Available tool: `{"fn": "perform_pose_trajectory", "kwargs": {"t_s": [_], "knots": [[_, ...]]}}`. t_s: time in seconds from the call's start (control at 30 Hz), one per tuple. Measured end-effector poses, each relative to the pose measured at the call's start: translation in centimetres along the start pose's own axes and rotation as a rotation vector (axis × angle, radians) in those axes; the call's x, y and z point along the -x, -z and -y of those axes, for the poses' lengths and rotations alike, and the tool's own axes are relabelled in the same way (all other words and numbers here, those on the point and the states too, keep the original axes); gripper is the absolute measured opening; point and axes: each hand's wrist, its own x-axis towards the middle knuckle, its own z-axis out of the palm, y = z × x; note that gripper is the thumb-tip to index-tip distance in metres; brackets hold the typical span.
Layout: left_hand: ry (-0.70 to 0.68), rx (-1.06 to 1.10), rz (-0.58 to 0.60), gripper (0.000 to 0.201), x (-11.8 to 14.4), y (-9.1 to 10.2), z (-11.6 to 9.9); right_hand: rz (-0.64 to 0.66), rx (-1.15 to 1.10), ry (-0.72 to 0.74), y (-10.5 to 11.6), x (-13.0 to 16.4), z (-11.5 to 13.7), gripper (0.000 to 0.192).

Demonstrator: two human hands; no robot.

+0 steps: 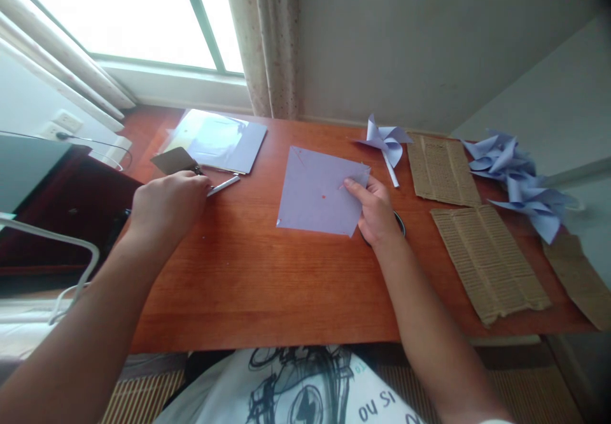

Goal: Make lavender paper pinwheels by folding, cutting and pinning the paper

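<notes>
My right hand (377, 211) pinches the right edge of a square lavender sheet of paper (315, 195), thumb on top. The sheet has a small hole near its middle, with slits or marks at the corners. Over the left part of the table, my left hand (169, 204) is closed, its fingertips pointing down and mostly hidden. Beside those fingertips lie a white paper stick (224, 185) and a small brown cardboard piece (175, 160); what the fingers grip cannot be made out. A dark ring (401, 223), perhaps a tape roll, is partly covered by my right hand.
A finished-looking paper pinwheel (384, 141) on a white stick lies at the back right. Several more pinwheels (534, 198) sit at the far right, near corrugated cardboard pieces (491, 261). A stack of sheets (224, 141) lies at the back left of the wooden table (267, 296).
</notes>
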Motion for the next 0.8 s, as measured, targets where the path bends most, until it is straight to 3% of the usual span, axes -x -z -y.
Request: {"fn": "perform_pose_trajectory", "kwargs": {"t_s": [0.33,0.47,0.53,0.6,0.7,0.8], "knots": [[-0.043,-0.099,-0.013,0.047,-0.8,-0.5,0.1,0.003,0.01,0.002,-0.1,0.1,0.3,0.022],[-0.007,-0.067,-0.149,0.046,0.0,0.3,-1.0,0.017,0.0,0.001,0.0,0.2,0.3,0.021],[0.035,0.128,-0.283,0.036,0.4,0.4,-2.4,0.021,0.013,0.0,-0.1,0.3,0.4,0.021],[-0.027,0.49,-0.323,0.026,0.6,0.2,-4.2,0.025,0.021,0.002,-0.2,0.4,0.6,0.023],[-0.024,1.139,-0.16,0.02,0.3,-0.5,-7.5,0.023,0.007,0.013,-0.2,0.6,0.9,0.025],[0.01,1.646,0.16,0.016,0.0,-0.8,-10.4,0.029,-0.027,0.013,0.0,0.7,1.3,0.024]]}}
